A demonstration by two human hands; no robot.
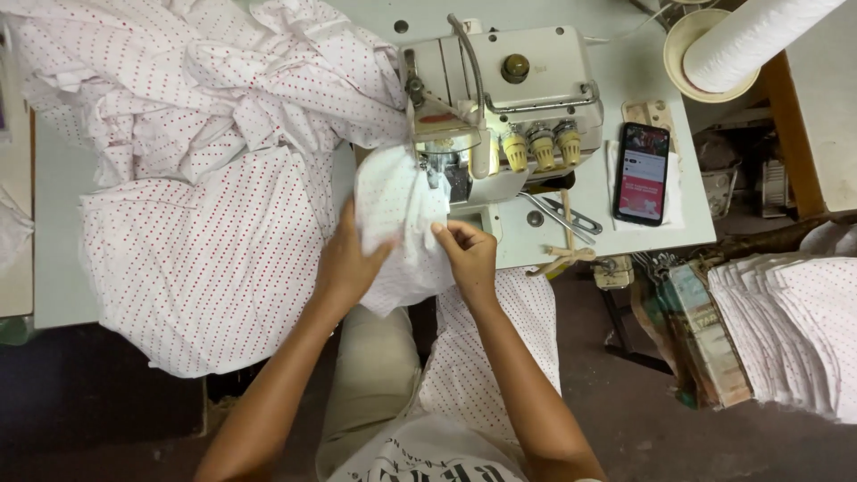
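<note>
Now, left of the machine (500, 107) lies the heaped cloth (205, 178). Your left hand (348, 259) presses the fabric piece (397, 223) with fingers together; your right hand (469, 254) pinches its edge before the machine. A phone (641, 172) lies right of it.

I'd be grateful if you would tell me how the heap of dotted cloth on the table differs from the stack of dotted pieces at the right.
The heap of dotted cloth is crumpled and loose; the stack of dotted pieces lies flat with neatly layered edges. The heap spreads over the table left of the sewing machine; the stack sits off the table, at the right. Both are white with small red dots.
</note>
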